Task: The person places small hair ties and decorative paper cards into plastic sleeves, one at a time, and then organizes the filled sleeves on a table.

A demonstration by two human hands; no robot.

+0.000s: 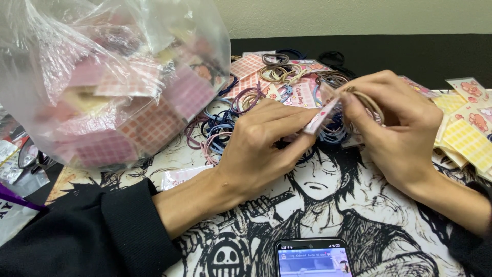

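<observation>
We pinch a small pink card [322, 117] edge-up in our left hand [261, 149], fingers closed on it, so our right hand [397, 128], at three o'clock, can grip and stretch beige hair ties [366, 100] over it above the worktop [328, 225].

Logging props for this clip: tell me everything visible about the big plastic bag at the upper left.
The clear plastic bag is large, crinkled and glossy, bulging with stacks of small cards in pink, cream and reddish grid patterns. It sits upright on the printed mat at the upper left, its top bunched and running out of frame. Its lower edge lies near loose hair ties. Neither the left hand nor the right hand touches it.
</observation>
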